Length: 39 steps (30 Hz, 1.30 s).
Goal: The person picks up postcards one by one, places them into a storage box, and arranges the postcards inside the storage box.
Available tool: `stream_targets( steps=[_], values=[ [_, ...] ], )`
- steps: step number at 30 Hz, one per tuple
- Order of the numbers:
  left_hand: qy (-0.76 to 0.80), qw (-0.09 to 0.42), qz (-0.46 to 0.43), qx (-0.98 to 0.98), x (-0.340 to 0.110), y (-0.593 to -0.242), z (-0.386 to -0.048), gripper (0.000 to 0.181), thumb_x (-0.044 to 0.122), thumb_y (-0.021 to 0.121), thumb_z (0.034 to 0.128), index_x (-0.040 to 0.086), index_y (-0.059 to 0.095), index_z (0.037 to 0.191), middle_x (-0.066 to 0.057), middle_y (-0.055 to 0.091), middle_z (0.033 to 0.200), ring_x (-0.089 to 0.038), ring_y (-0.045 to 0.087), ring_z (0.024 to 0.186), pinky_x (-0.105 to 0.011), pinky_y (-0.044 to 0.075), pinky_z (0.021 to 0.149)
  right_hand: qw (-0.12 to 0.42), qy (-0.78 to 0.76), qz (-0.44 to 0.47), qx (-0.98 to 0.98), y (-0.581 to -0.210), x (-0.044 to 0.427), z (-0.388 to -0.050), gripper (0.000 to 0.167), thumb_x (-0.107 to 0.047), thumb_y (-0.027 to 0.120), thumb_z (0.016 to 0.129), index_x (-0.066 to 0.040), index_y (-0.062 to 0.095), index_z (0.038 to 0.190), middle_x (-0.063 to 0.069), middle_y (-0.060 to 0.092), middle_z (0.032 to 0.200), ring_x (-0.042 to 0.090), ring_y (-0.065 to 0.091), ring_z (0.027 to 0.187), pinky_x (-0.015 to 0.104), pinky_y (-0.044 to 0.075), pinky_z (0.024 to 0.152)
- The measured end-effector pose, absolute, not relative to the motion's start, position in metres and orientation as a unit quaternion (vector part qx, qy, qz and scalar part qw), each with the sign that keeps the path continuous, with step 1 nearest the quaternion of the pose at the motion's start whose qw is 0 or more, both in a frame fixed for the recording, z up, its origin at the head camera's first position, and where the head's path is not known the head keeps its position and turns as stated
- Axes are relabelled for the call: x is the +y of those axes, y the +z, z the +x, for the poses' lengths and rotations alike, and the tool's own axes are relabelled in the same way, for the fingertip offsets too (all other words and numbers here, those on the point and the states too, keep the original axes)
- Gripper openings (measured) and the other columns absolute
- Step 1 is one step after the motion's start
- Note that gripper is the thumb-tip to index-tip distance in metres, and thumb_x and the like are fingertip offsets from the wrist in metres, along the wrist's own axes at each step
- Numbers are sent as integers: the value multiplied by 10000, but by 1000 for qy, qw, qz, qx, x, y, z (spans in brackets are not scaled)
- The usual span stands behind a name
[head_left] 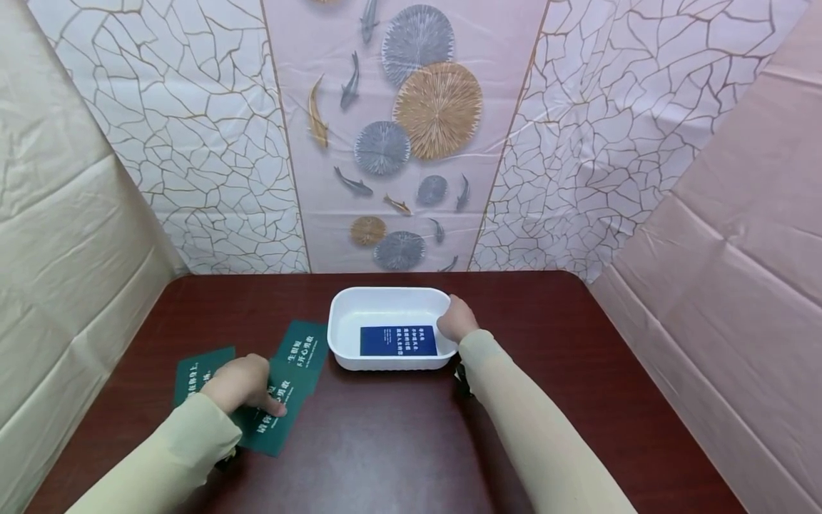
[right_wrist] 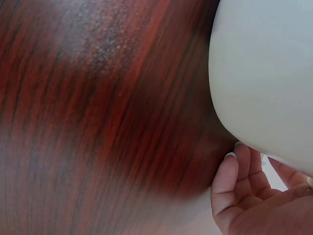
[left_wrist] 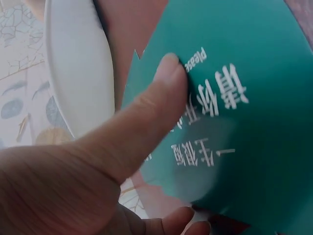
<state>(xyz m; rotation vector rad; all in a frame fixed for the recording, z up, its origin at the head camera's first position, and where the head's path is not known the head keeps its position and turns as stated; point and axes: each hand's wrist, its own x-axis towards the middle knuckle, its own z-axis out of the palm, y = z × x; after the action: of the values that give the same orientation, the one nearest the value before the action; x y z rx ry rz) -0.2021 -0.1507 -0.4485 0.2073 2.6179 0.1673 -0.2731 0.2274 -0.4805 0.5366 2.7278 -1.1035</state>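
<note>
My left hand pinches a dark green card with white printed characters, thumb on top and fingers beneath in the left wrist view. Under and beside it are more green cards: one near the tray, another at the far left, partly covered by the hand. A white plastic tray stands at the middle of the table, and a dark blue card with white characters lies inside it. My right hand grips the tray's right rim, its fingers curled against the outer wall in the right wrist view.
The dark red wood-grain table has its far edge just behind the tray. Patterned cloth with fish and discs hangs behind it, and plain beige cloth walls stand on either side.
</note>
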Motion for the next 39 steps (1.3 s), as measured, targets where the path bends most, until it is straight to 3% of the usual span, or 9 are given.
stream_targets(
  steps=[8, 14, 20, 31, 36, 39],
  values=[
    [63, 247, 63, 965, -147, -453, -201, 650, 523, 871, 601, 18, 635, 937, -74, 567, 783, -236, 539, 712, -420, 478, 647, 77, -366, 176, 911, -477, 227, -274, 698, -4, 570, 900, -39, 247, 1517, 162, 334, 1515, 318, 368, 1343, 503, 316, 1072],
    [65, 244, 55, 966, -147, -454, -201, 733, 533, 866, 585, -24, 624, 996, -97, 574, 803, -250, 539, 733, -436, 491, 668, 74, -363, 169, 913, -480, 229, -274, 692, -5, 567, 901, -34, 251, 1516, 160, 327, 1520, 316, 356, 1352, 494, 305, 1081],
    [92, 226, 30, 969, -147, -455, -198, 918, 512, 879, 577, -122, 466, 1096, -139, 565, 831, -274, 549, 743, -451, 504, 676, 74, -361, 166, 915, -481, 230, -274, 690, -11, 570, 904, -32, 250, 1515, 171, 343, 1506, 322, 378, 1333, 506, 323, 1068],
    [116, 197, 26, 973, -148, -455, -197, 956, 489, 904, 556, -115, 394, 1093, -155, 551, 797, -277, 560, 698, -458, 507, 633, 72, -364, 163, 914, -482, 231, -274, 689, -5, 570, 896, -26, 256, 1509, 181, 356, 1494, 326, 393, 1321, 512, 339, 1055],
    [133, 180, 59, 973, -152, -456, -198, 993, 471, 899, 595, -155, 377, 1163, -170, 566, 848, -281, 561, 728, -457, 502, 642, 73, -364, 162, 914, -483, 230, -274, 691, -2, 569, 896, -19, 252, 1510, 186, 348, 1498, 328, 392, 1320, 515, 339, 1054],
    [137, 176, 80, 972, -154, -456, -200, 923, 449, 896, 615, -151, 422, 1133, -161, 564, 846, -274, 551, 731, -449, 499, 655, 73, -364, 164, 914, -483, 230, -274, 690, -3, 573, 894, -20, 258, 1508, 185, 353, 1496, 326, 398, 1313, 514, 341, 1053]
  ],
)
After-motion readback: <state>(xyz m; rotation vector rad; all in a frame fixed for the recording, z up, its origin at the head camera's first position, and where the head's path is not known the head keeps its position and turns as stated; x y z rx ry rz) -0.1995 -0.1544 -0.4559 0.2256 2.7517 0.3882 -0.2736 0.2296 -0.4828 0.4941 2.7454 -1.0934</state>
